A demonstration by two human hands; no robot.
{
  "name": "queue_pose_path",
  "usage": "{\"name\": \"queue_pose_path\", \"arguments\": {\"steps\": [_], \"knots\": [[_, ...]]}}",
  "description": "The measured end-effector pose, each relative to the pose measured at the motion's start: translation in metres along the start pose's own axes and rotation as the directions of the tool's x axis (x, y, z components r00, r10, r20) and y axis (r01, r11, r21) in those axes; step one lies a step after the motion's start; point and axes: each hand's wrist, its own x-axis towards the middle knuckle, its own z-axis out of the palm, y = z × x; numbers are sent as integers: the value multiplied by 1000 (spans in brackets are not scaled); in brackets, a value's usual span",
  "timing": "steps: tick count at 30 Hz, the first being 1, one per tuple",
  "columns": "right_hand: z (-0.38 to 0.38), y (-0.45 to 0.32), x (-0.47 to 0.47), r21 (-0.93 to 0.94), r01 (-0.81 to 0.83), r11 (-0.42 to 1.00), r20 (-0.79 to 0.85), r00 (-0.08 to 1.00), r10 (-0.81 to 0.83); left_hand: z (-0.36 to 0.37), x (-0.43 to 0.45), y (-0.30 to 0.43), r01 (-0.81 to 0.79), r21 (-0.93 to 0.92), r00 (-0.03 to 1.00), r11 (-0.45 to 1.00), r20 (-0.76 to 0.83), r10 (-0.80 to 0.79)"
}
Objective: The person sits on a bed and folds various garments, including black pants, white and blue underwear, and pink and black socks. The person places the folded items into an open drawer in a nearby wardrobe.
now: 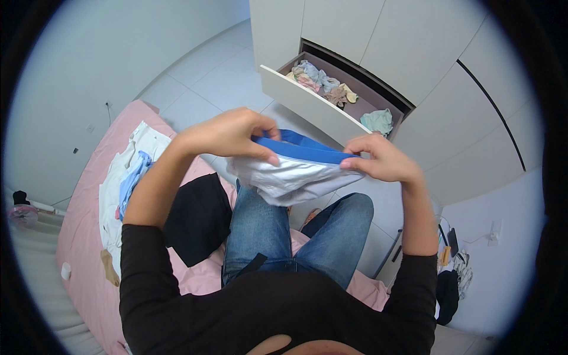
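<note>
A pair of white underpants with a blue waistband (306, 171) hangs stretched in the air above the knees. My left hand (242, 135) grips the waistband at its left end, fingers inside and thumb on the outer face. At the other end, my right hand (377, 157) pinches the band between thumb and fingers. The white cloth droops in folds below the band. Beside my left thigh lies a folded black cloth (199, 217) on the pink bedsheet (97, 164).
An open drawer (310, 102) ahead holds several crumpled garments. White clothes (108, 195), a light blue garment (133, 177) and a tan sock (109, 266) lie on the bed at left. A black item (447, 295) hangs or lies at far right; its support is unclear.
</note>
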Motion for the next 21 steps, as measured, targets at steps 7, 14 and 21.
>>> {"name": "queue_pose_path", "arguments": {"steps": [7,14,21], "knots": [[-36,3,-40,-213,-256,943,-51,967,251,-30,-23,-16,131,272,971,953,-229,-68],[-43,-3,-46,-447,-147,882,-392,919,-46,-35,-16,-27,-62,565,834,823,-424,353],[-45,-12,-61,257,-112,960,-572,783,245,-38,-23,-40,-71,-223,893,972,-448,-37]]}}
